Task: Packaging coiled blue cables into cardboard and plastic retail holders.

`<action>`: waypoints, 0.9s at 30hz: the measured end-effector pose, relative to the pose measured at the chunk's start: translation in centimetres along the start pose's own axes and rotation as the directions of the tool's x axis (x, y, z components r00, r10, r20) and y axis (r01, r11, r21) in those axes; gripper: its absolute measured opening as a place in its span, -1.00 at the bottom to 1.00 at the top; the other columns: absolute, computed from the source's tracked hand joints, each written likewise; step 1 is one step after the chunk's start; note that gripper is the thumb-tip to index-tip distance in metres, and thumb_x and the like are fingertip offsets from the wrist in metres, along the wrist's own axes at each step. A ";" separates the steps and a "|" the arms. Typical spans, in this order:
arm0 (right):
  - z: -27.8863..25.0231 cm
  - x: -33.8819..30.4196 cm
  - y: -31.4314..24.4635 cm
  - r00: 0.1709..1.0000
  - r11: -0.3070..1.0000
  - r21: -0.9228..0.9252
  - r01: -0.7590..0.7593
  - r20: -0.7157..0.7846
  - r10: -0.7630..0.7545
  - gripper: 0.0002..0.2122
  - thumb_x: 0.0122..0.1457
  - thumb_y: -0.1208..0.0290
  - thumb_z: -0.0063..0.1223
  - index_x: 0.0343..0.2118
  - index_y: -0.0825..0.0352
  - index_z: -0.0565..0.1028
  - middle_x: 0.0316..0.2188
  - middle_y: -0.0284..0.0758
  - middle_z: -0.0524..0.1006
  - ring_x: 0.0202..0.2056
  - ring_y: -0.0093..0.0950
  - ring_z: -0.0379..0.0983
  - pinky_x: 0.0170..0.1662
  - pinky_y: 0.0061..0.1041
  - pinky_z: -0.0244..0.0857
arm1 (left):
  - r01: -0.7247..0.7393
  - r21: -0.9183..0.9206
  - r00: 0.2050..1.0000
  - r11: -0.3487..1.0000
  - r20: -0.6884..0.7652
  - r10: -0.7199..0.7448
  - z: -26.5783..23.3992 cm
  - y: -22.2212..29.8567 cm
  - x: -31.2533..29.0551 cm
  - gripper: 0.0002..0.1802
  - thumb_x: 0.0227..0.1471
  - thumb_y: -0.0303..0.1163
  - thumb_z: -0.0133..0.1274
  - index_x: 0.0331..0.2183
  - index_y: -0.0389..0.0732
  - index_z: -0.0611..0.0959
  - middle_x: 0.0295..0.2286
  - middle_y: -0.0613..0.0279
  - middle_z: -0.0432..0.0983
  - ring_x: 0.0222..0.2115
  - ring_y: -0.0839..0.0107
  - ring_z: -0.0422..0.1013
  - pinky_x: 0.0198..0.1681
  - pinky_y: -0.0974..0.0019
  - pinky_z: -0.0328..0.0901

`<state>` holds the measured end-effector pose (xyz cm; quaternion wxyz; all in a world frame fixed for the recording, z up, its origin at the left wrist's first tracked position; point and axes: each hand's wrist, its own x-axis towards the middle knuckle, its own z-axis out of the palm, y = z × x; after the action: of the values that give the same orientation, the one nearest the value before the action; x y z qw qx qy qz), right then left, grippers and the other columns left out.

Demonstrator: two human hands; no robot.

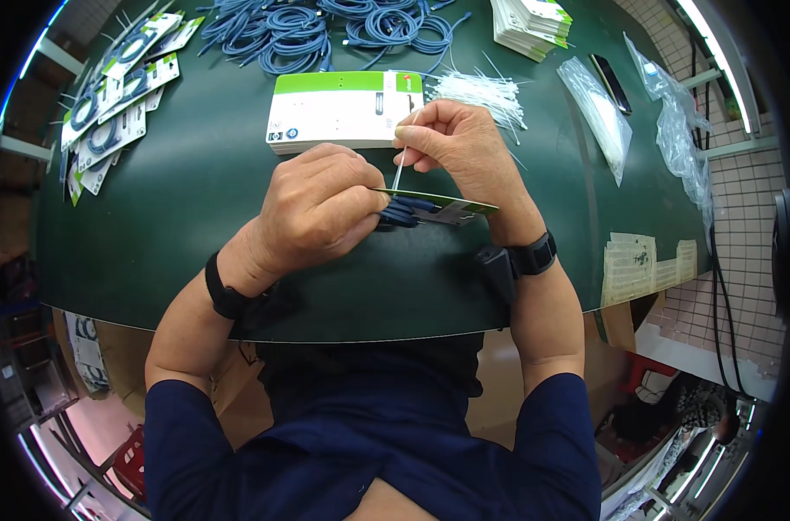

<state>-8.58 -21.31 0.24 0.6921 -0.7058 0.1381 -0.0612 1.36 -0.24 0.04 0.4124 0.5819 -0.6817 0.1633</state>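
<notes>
My left hand (321, 207) is closed on the left end of a thin printed card (460, 211), tilted so that I see it nearly edge-on. A coiled dark blue cable (401, 211) lies against the card's near side, partly hidden by my left fingers. My right hand (456, 143) pinches a white cable tie (401, 169) between thumb and forefinger. The tie runs down to the card's upper edge by my left fingertips. Just beyond my hands lies a stack of green and white cards (330, 113).
Coiled blue cables (290, 35) lie at the far side of the dark green table (204, 200). Loose white cable ties (482, 95) are right of the card stack. Carded cables (108, 122) pile up at far left. A bag of ties (599, 117) and a phone (610, 82) lie at right.
</notes>
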 end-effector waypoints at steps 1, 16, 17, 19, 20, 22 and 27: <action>0.1 0.0 0.0 1.000 1.000 0.003 0.005 0.009 -0.005 -0.89 0.30 0.46 0.28 -0.27 0.41 0.63 -0.34 -0.28 0.70 -0.37 -0.58 0.67 -0.32 -0.70 0.54 | 0.004 0.000 1.000 1.000 0.000 -0.004 0.0 0.0 -0.1 -0.73 -0.30 -0.65 0.36 -0.46 -0.25 0.63 -0.44 0.19 0.63 -0.43 0.19 0.59 -0.25 0.19 0.56; -0.8 -0.7 -1.2 0.934 0.982 0.149 -0.115 0.353 0.056 -0.88 0.32 0.44 0.24 -0.32 0.40 0.65 -0.41 -0.34 0.67 -0.42 -0.65 0.55 -0.30 -0.67 0.47 | -0.013 0.084 1.000 0.996 -0.002 0.013 -0.2 0.9 0.5 -0.81 -0.23 -0.59 0.32 -0.51 -0.19 0.62 -0.39 0.28 0.63 -0.45 0.35 0.57 -0.30 0.30 0.51; -0.8 -0.7 -1.4 0.938 0.975 0.165 -0.146 0.338 0.084 -0.87 0.32 0.44 0.22 -0.31 0.40 0.66 -0.41 -0.35 0.67 -0.43 -0.66 0.54 -0.31 -0.67 0.46 | -0.012 0.088 1.000 0.996 0.005 0.011 -0.2 1.0 0.5 -0.82 -0.22 -0.59 0.32 -0.51 -0.19 0.62 -0.38 0.28 0.64 -0.45 0.36 0.57 -0.31 0.31 0.51; -0.9 -0.7 -1.3 0.933 0.981 0.128 -0.147 0.348 0.094 -0.86 0.33 0.44 0.22 -0.29 0.41 0.67 -0.42 -0.36 0.67 -0.43 -0.67 0.53 -0.32 -0.67 0.45 | -0.010 0.094 1.000 0.996 0.014 0.008 -0.3 1.0 0.5 -0.83 -0.21 -0.58 0.31 -0.51 -0.19 0.62 -0.37 0.29 0.64 -0.45 0.37 0.57 -0.31 0.31 0.50; -1.0 -0.7 -1.3 0.928 0.985 0.091 -0.147 0.356 0.106 -0.86 0.33 0.43 0.21 -0.26 0.41 0.67 -0.43 -0.37 0.66 -0.43 -0.68 0.52 -0.33 -0.67 0.44 | -0.026 0.076 1.000 0.997 0.016 0.024 -0.3 0.9 0.5 -0.81 -0.24 -0.59 0.33 -0.50 -0.21 0.62 -0.37 0.26 0.64 -0.46 0.34 0.57 -0.33 0.31 0.50; -1.0 -0.6 -1.3 0.924 0.988 0.053 -0.147 0.365 0.118 -0.85 0.34 0.43 0.20 -0.24 0.42 0.68 -0.43 -0.38 0.66 -0.44 -0.69 0.51 -0.34 -0.67 0.43 | -0.057 0.041 0.998 0.998 0.020 0.056 -0.3 0.8 0.4 -0.76 -0.29 -0.62 0.35 -0.48 -0.23 0.62 -0.35 0.22 0.66 -0.47 0.28 0.57 -0.38 0.29 0.50; -0.6 -0.5 -1.0 0.894 0.996 -0.027 -0.088 0.438 0.091 -0.85 0.33 0.44 0.22 -0.21 0.43 0.69 -0.45 -0.42 0.65 -0.43 -0.70 0.50 -0.33 -0.70 0.41 | -0.030 0.015 0.999 0.999 0.033 0.030 -0.3 1.1 0.4 -0.83 -0.19 -0.58 0.30 -0.52 -0.19 0.60 -0.34 0.28 0.64 -0.44 0.38 0.57 -0.32 0.32 0.49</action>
<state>-9.11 -21.76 1.35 0.7051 -0.6967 0.0113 0.1317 0.46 -0.04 0.77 0.3943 0.5773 -0.6957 0.1650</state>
